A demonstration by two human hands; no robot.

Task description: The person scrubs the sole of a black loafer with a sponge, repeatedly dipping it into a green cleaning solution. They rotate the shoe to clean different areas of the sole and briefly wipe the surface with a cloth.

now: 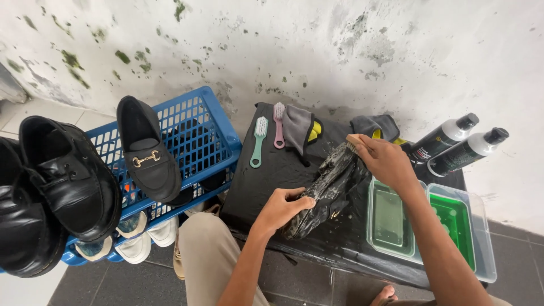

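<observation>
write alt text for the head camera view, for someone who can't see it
A person's right hand scrubs a wet black shoe with a brush while the left hand steadies it on a black-covered table.

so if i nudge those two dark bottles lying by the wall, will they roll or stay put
The two bottles are round and lie on their sides, so they would probably roll easily. They rest near the table edge, so a push could send them off. They look like plastic, likely not fragile.

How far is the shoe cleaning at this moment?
In hand: the left hand steadies a wet, soapy black shoe while the right hand scrubs it with a wooden brush. Seemingly left: black shoes on the blue plastic crate look dry. Nothing clearly finished.
</observation>
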